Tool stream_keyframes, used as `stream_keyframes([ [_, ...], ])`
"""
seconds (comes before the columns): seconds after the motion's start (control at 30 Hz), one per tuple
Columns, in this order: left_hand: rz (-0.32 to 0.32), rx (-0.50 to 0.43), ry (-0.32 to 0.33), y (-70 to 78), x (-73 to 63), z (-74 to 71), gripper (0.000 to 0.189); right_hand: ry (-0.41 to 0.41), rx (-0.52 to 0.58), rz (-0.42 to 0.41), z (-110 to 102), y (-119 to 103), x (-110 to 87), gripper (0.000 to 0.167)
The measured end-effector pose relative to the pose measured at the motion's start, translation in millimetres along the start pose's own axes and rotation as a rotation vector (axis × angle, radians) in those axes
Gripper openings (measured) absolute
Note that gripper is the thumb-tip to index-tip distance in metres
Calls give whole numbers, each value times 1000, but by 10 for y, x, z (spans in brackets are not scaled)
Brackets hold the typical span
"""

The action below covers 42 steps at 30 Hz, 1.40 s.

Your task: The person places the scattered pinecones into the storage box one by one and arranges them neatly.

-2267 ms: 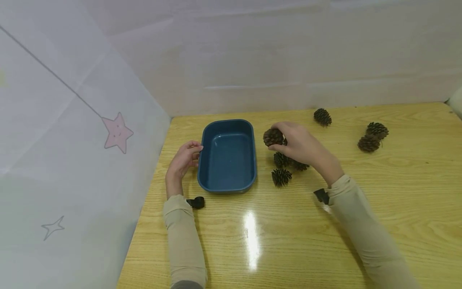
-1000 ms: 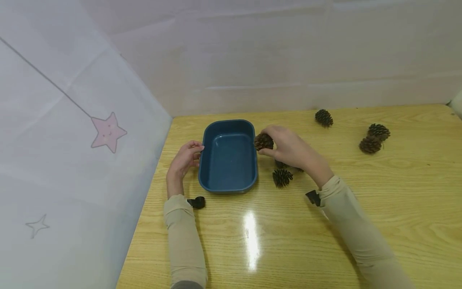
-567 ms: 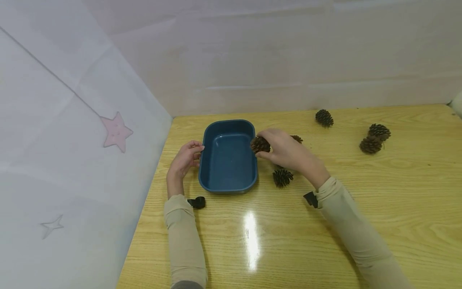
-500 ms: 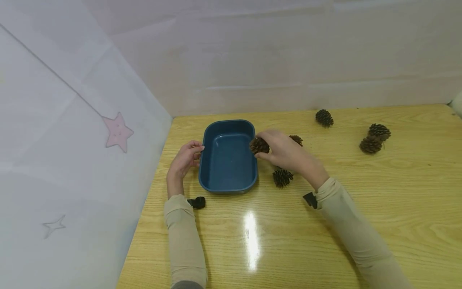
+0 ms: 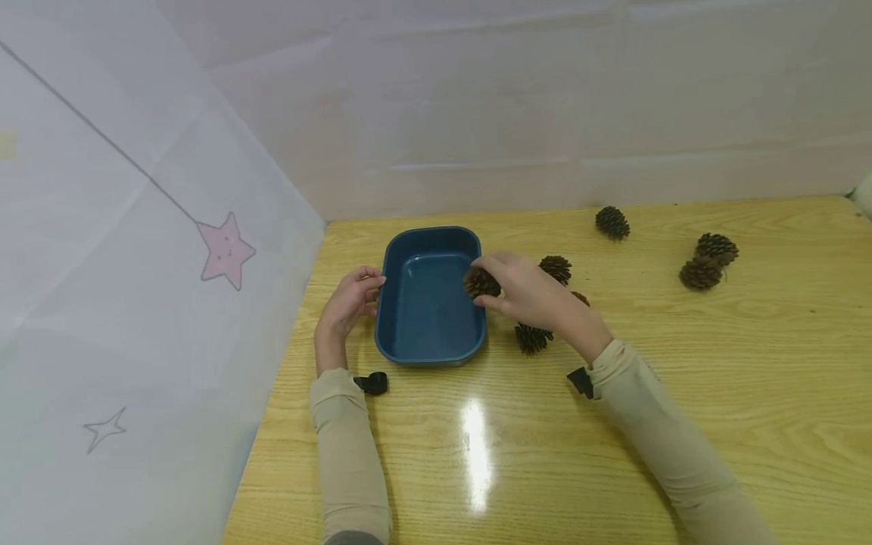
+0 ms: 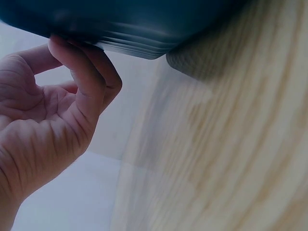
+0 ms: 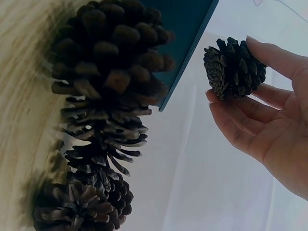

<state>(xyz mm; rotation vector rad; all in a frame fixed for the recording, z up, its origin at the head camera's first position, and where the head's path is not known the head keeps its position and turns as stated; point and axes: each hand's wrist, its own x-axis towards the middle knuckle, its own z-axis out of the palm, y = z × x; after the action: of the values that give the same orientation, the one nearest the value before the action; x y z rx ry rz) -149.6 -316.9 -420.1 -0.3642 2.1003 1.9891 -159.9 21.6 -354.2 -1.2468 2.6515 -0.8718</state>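
My right hand (image 5: 531, 291) pinches a brown pine cone (image 5: 481, 282) between thumb and fingers, over the right rim of a blue rectangular basin (image 5: 432, 314). In the right wrist view that pine cone (image 7: 233, 70) is held up above the table, clear of several others. My left hand (image 5: 350, 303) is at the basin's left side, fingertips right at the rim. The left wrist view has its bent fingers (image 6: 91, 82) against the outer wall of the basin (image 6: 130, 29). No pine cone shows inside the basin.
Several pine cones (image 5: 534, 338) lie just right of the basin, partly hidden by my right hand and forearm. Farther off, one pine cone (image 5: 611, 222) lies near the table's back edge and a pair (image 5: 699, 273) at the right. Pale sheets (image 5: 477, 113) stand behind and left of the wooden table (image 5: 545, 469).
My right hand has carried the pine cone leftward from beside the other cones to over the basin's right rim. The left hand and the basin have stayed in place.
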Motion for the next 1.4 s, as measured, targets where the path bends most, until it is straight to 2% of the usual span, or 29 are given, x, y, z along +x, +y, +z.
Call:
stream_keyframes([
  [0.73,-2,7,5,-10,12,14,11,5,-28,-33,63,-28,-20,51],
  [1.1,1,-5,1,-13,22,11,10,32,-67,-77,114,-18,2,50],
  [1.4,-7,-6,-3,-22,38,-2,11,-16,-68,-78,147,-35,31,52],
])
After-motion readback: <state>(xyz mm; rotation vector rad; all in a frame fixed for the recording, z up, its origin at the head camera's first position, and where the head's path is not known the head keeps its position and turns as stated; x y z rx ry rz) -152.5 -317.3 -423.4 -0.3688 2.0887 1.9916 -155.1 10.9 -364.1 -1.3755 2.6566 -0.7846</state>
